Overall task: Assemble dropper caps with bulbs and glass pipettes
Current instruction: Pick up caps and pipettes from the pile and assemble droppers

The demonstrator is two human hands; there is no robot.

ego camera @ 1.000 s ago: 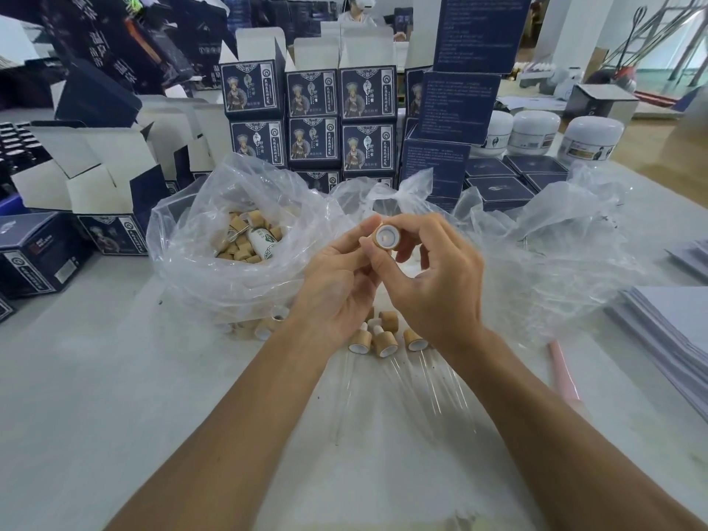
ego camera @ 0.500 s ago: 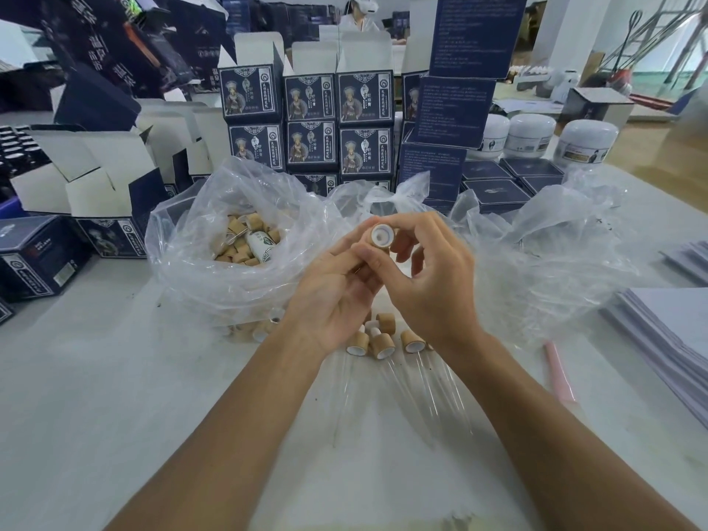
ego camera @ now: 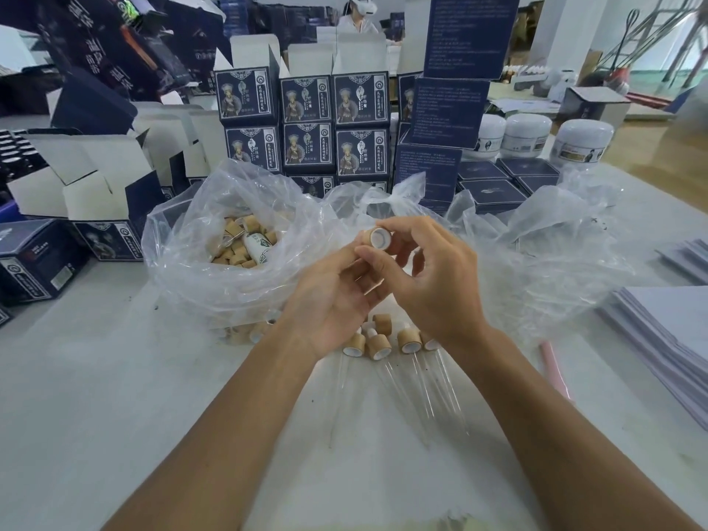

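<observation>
dropper cap (ego camera: 380, 238) now higher, right hand (ego camera: 433, 277) grip and left hand (ego camera: 337, 297) grip clamped on it

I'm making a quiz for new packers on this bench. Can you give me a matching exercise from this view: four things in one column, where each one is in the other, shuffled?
Things
1. round bamboo-coloured dropper cap with white inner liner
2. small white bottle with dark printed pattern
3. clear glass pipettes
4. pale pink stick

Places
A. lying in the clear plastic bag among loose caps
B. on the table, right of the right forearm
C. pinched at the fingertips of the hands, right hand and left hand
D. flat on the table below the hands, fitted to caps

Pairs: 1-C, 2-A, 3-D, 4-B
</observation>
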